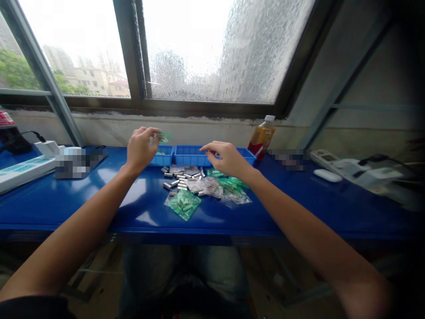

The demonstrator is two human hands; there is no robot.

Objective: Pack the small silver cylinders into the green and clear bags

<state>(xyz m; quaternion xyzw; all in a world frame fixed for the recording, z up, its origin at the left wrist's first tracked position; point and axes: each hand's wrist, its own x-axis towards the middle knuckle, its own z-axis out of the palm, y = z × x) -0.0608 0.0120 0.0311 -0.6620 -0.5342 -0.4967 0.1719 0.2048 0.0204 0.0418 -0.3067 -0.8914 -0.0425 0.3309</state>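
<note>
My left hand (142,147) pinches a small green plastic bag (162,136), slightly blurred, above the left blue bin (165,157). Over the front edge of the middle blue bin (190,156) hovers my right hand (226,158), fingers bent but apart, with nothing seen in them. Below the hands lies a pile of small metal blocks (182,181), clear plastic bags (212,187) and green bags (232,186). One green bag of small parts (184,204) rests nearest the table's front edge.
A bottle of amber drink (262,138) stands behind the right bin (245,155). Power strips lie at left (26,173) and right (352,170), with a white case (327,175) beside the right one. A dark bottle (11,133) is at far left. The window is behind.
</note>
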